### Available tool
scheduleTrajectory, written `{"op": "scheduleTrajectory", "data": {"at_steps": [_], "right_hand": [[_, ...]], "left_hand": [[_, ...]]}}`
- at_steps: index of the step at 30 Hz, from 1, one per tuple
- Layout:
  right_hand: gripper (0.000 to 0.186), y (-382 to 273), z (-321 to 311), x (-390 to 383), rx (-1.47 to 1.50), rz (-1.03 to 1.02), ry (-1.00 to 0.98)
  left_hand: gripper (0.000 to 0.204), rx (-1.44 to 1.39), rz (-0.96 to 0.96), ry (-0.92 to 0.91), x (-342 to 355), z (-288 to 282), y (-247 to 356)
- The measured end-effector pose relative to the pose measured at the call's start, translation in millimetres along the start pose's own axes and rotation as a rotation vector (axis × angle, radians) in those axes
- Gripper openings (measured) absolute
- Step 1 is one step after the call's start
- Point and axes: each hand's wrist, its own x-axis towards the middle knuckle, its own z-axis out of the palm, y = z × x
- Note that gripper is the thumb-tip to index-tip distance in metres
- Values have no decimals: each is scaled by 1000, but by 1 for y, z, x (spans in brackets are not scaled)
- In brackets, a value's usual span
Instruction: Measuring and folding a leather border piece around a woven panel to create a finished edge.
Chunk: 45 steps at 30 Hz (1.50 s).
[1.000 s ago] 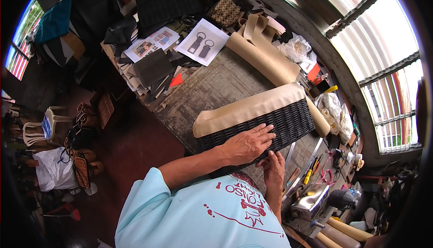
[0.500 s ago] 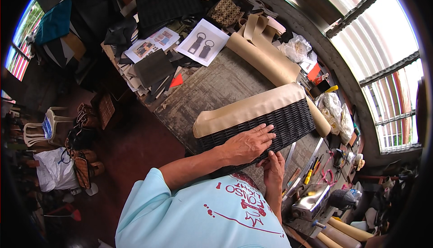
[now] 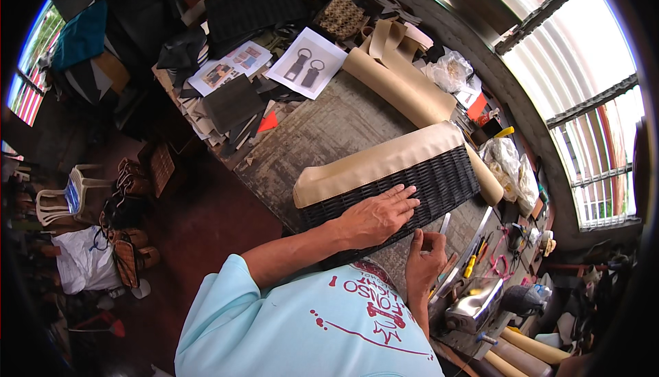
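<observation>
A black woven panel (image 3: pixel 439 183) with a tan leather strip (image 3: pixel 374 161) stitched along its far side lies slanted across the worktable, over its near part. My left hand (image 3: pixel 381 216) rests flat on the weave with its fingers stretched out toward the right. Just off the panel's near edge, my right hand (image 3: pixel 424 262) is raised with its fingers bent in and drawn together. Whatever may be between those fingertips is too small to make out. A narrow metal strip (image 3: pixel 446 223) lies on the table close to the right hand.
Beyond the panel, a roll of tan leather (image 3: pixel 398 89) crosses the worktable (image 3: pixel 295 126). Printed sheets (image 3: pixel 307 63) and stacked dark scraps (image 3: pixel 235 102) cover the far left. To the right are a yellow-handled screwdriver (image 3: pixel 469 267), metal rulers (image 3: pixel 473 243), a shiny metal box (image 3: pixel 475 305) and plastic bags (image 3: pixel 511 171).
My right hand has drawn away from the panel's near edge, slightly toward the right, and its fingers have bent in. My left hand and the panel stay nearly where they were.
</observation>
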Motion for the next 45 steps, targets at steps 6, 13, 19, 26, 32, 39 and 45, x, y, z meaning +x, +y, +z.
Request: {"op": "scheduleTrajectory", "data": {"at_steps": [6, 13, 19, 26, 32, 39, 45], "right_hand": [[29, -18, -11, 24, -100, -448, 125], [39, -19, -48, 37, 79, -537, 460], [69, -12, -98, 45, 503, -389, 859], [71, -3, -92, 35, 640, -426, 838], [35, 29, -39, 16, 319, 73, 446], [31, 182, 87, -93, -415, 108, -403], [60, 209, 127, -168, -278, 136, -192]], "left_hand": [[37, 5, -9, 35, -1, 3, 0], [37, -6, -7, 2, 0, -1, 0], [38, 9, -9, -19, 2, -1, -1], [37, 5, -14, -5, 0, 2, 0], [37, -21, -12, 2, 1, 4, 3], [33, -37, -65, 17, 0, -4, 1], [32, -54, -52, -56, 14, -10, 1]]}}
